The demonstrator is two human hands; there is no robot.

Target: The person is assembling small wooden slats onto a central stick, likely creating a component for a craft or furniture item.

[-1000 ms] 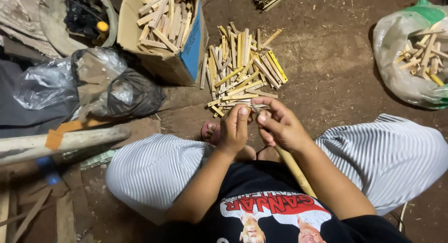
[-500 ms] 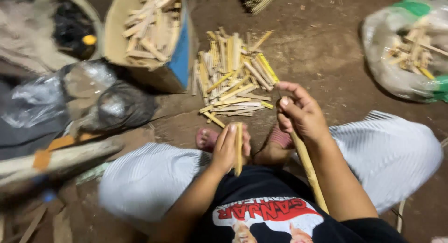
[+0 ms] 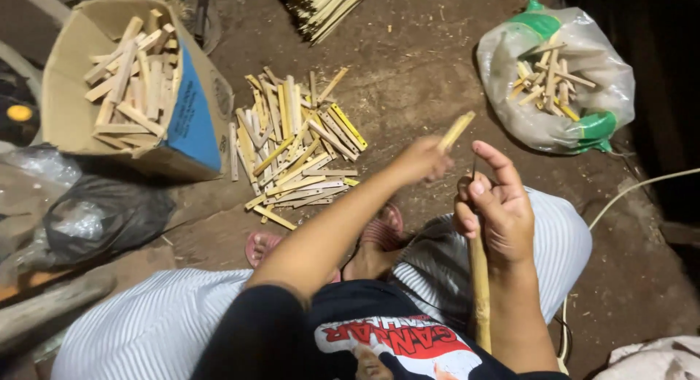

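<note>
My left hand [image 3: 419, 161] is stretched forward and to the right, gripping a short pale bamboo strip [image 3: 456, 130] that points toward a plastic bag of bamboo pieces [image 3: 558, 81]. My right hand [image 3: 496, 205] stays near my lap, closed around a long bamboo-handled tool [image 3: 479, 285] whose thin dark blade rises beside my raised forefinger. A pile of split bamboo strips [image 3: 295, 150] lies on the dirt floor in front of my sandalled feet [image 3: 379, 234]. I sit with both knees spread, in striped trousers.
A cardboard box [image 3: 186, 117] full of wood pieces stands at the left. A black plastic bag [image 3: 102, 216] and clear bags lie beside it. A bundle of thin sticks [image 3: 324, 4] is at the top. A pale cord [image 3: 642, 187] runs along the right.
My left hand has carried the split strip from my lap up and to the right, toward the plastic bag. The right hand kept the tool and shifted slightly right. The view tilted.
</note>
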